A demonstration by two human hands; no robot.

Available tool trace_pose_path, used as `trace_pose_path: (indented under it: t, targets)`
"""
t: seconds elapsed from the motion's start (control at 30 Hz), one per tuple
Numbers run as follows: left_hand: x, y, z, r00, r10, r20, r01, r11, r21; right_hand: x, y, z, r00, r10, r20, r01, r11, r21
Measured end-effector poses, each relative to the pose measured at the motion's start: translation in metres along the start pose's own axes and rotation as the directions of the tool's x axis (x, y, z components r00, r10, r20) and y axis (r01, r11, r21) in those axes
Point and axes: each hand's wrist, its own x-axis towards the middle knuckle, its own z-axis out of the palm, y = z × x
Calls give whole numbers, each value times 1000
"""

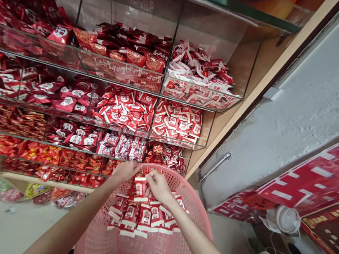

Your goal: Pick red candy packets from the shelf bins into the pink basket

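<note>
Red-and-white packets (145, 216) lie in the pink basket (202, 223), plenty left, while shelf compartments (101, 77) stand well stocked; the right hand (160, 187) has one packet (140, 189) in its grip (the left hand's (125, 172), by the rim, I cannot tell)

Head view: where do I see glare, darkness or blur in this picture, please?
Head view: pale glints on the upper shelf's back panel; head view: blackness fills the top right corner, beyond the grey wall; head view: red-and-white packets in the pink perforated basket look slightly soft, their small print unreadable.
</note>
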Motion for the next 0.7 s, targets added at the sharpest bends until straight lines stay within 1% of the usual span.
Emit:
trace_pose_path:
  t: [0.07, 0.13, 0.23, 0.3, 0.37, 0.43, 0.5, 0.53, 0.57, 0.6, 0.67, 0.7]
  targets:
    - [-1, 0, -1, 1000, 2, -1, -2, 1000, 2, -3, 21, 14, 994, 77, 79, -71, 995, -74]
    - [-1, 0, -1, 1000, 6, -6, -6, 1000, 4, -7, 36, 25, 979, 160, 124, -143, 980, -140]
    - [-1, -1, -1, 1000, 12, -8, -12, 1000, 2, -16, 50, 38, 939, 299, 169, -268, 946, -181]
    - [-1, -1, -1, 1000, 12, -9, -12, 1000, 4, -21, 55, 46, 918, 358, 169, -325, 926, -194]
    - [-1, -1, -1, 1000, 10, -13, -10, 1000, 5, -25, 58, 53, 920, 366, 139, -333, 918, -215]
    - [-1, -1, -2, 1000, 6, -12, -6, 1000, -1, -28, 60, 57, 932, 348, 102, -315, 915, -252]
    - [0, -1, -2, 1000, 4, -5, -4, 1000, -11, -32, 59, 58, 951, 303, 68, -262, 900, -347]
    - [0, -1, -2, 1000, 4, -2, -4, 1000, -15, -34, 58, 57, 964, 259, 55, -212, 877, -431]
    - [0, -1, -1, 1000, 4, 0, -4, 1000, -18, -36, 57, 56, 978, 203, 46, -147, 832, -535]
    - [0, -1, -1, 1000, 5, 1, -5, 1000, -19, -38, 55, 55, 989, 145, 44, -82, 758, -647]
    - [0, -1, -1, 1000, 7, 0, -7, 1000, -20, -41, 50, 53, 995, 74, 61, 9, 559, -829]
    - [0, -1, 0, 1000, 6, -1, -6, 1000, -20, -42, 47, 53, 995, 71, 70, 29, 462, -886]
